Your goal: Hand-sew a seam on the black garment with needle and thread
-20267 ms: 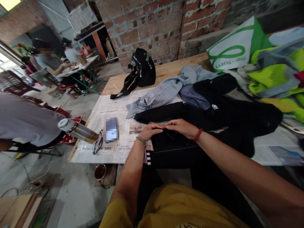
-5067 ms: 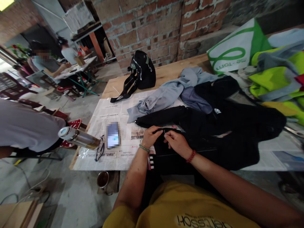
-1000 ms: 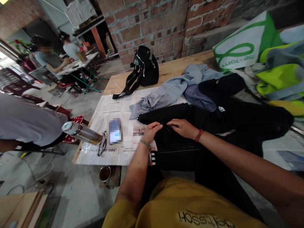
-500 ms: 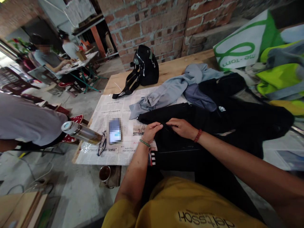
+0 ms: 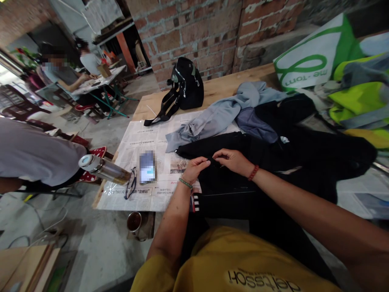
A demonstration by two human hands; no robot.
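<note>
"So, where does the black cloth (image 5: 226,182) lie from the fingers?"

"Directly beneath and between the two sets of fingertips, on a newspaper-covered table (image 5: 234,81). Its long axis runs left to right across the person's front, stretching past the right hand (image 5: 233,163); a thin pale line (image 5: 219,194) follows that direction, nearer the body."

"Which hand is nearer?"

"Both are close. The left hand (image 5: 193,169) is at the cloth's left end, thumb and forefinger pinched on a fold. The right hand is just beside it, fingertips drawn narrow over the cloth; whether they grip anything small, I cannot tell."

"And around them?"

"A grey garment (image 5: 209,117) lies beyond; a phone (image 5: 147,168) and glasses (image 5: 133,184) lie to the left."
</note>
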